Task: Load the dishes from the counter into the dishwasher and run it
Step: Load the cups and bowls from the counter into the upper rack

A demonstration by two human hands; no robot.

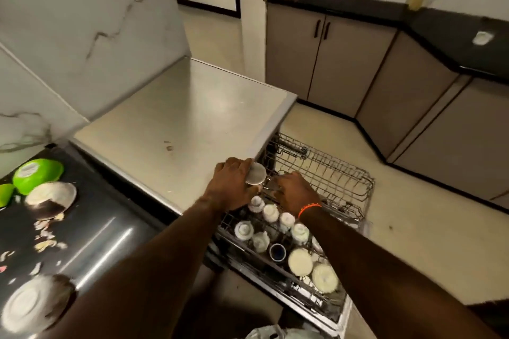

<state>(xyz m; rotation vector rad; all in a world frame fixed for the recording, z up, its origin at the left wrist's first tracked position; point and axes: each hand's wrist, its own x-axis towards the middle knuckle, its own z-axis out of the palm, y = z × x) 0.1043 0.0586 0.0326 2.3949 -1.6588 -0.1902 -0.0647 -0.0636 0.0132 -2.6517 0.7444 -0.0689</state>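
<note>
Both forearms reach up from the bottom edge of the frame, meeting over the pulled-out upper rack [325,173] at centre. Left hand [231,184] is curled around a small cup [255,177], holding it upside down so its pale round base faces the camera, right at the rack's near-left corner beside the steel counter [176,107]. Right hand [296,191], orange band [309,208] on the wrist, sits just to the right of the cup, fingers bent down onto the rack wires; whether it pinches anything, I cannot tell.

Lower centre of the frame, the front half of the rack is busy: a cluster of white cups [271,224] turned base-up in rows, one dark-blue-lined cup [277,252] among them, and two bigger white bowls [312,268] at the front. The far half of the rack holds bare wire.

Out at the lower left, on the dark worktop [110,231]: a green bowl [38,173], a white bowl [51,197] with a dark rim tipped on its side, another overturned bowl [33,303] near the bottom corner, and scattered food scraps [45,239].
</note>
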